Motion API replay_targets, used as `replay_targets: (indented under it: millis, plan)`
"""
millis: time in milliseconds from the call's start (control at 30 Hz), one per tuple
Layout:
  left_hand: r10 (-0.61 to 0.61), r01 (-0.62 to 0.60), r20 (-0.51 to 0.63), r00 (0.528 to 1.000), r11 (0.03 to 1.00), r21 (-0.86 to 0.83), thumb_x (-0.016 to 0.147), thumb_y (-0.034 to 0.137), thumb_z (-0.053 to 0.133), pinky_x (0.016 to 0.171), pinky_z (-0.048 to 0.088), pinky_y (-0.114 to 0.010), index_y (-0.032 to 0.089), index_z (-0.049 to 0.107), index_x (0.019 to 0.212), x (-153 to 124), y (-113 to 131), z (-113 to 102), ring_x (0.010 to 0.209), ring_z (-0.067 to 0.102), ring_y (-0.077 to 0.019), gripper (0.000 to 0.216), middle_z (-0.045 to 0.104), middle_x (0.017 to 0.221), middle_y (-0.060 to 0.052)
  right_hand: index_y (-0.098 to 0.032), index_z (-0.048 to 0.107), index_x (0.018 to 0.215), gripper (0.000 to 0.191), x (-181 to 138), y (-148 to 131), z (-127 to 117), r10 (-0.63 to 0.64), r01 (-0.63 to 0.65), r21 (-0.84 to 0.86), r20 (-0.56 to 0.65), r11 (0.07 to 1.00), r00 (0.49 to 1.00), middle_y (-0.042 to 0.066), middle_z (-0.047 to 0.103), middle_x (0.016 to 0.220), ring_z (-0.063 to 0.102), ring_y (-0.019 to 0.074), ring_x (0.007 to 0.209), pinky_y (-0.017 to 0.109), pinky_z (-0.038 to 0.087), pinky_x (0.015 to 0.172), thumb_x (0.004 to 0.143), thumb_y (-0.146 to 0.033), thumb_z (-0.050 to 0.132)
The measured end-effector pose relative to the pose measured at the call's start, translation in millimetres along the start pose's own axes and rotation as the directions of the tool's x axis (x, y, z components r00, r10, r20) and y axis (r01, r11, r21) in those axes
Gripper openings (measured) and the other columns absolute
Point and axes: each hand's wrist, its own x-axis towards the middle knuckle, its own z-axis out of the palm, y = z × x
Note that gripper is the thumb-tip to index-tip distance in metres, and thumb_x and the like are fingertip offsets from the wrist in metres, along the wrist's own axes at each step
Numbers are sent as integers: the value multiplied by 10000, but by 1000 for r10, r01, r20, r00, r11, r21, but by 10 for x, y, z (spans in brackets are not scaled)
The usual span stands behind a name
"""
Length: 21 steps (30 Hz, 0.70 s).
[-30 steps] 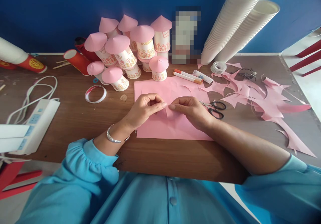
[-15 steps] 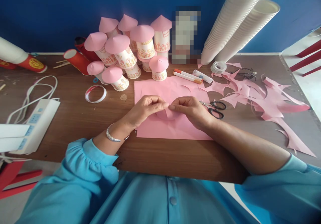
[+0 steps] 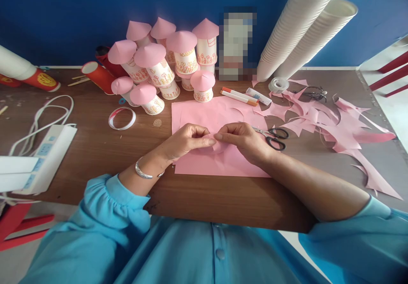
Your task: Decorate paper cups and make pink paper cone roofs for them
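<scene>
Between my hands is a small piece of pink paper [image 3: 218,146], its lower edge curved, partly covered by my fingers. My left hand [image 3: 190,141] pinches it from the left between thumb and fingers. From the other side my right hand [image 3: 245,140] pinches it too, the two thumb tips almost touching. Pink paper sheets [image 3: 223,165] lie flat on the table beneath. Scissors with black handles [image 3: 276,139] rest just right of my right hand, blades pointing toward it.
Paper cups with pink cone roofs [image 3: 149,57] stand at the back left. Tall stacks of white paper cups [image 3: 295,29] lean against the blue wall. Pink paper scraps [image 3: 347,127] cover the right side. Markers [image 3: 239,97], a tape roll [image 3: 122,119] and a power strip [image 3: 47,156] lie around.
My left thumb has shifted slightly down and right on the pink paper, closer to my right thumb. My right hand has barely moved.
</scene>
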Motion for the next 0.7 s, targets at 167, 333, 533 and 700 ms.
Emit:
replay_targets:
  millis: [167,333,533,700]
  plan:
    - [-25,25,20,999,1000,0,806,473,789,588,315,-285,175,616,681,-16,27,21,610,414,-112,366,449,649,32,-166,700,697,439,-5,-13,9,4,-4,-8,-14,1000,1000,-9,571,659,439,135,665,312,304,640,765,-591,790]
    - [-46,46,24,999,999,5,760,413,841,564,301,-267,167,634,706,-19,30,57,590,385,-96,326,380,615,54,-171,676,670,449,4,-10,9,10,-10,1,-27,1000,1000,-31,512,637,387,119,644,306,269,613,743,-596,800]
    - [-27,27,1,1000,1000,1,740,436,832,540,370,-274,178,612,641,-19,30,52,580,462,-120,353,444,589,36,-170,673,662,450,3,-21,13,29,-28,31,-14,999,999,-35,500,628,375,114,632,309,262,603,732,-596,801]
    - [-49,49,1,999,999,-17,758,449,804,560,420,-288,182,639,657,-26,50,53,602,513,-139,329,508,611,18,-169,680,672,424,2,-11,13,37,-37,58,-6,998,999,-35,505,635,378,114,636,306,259,606,731,-567,813]
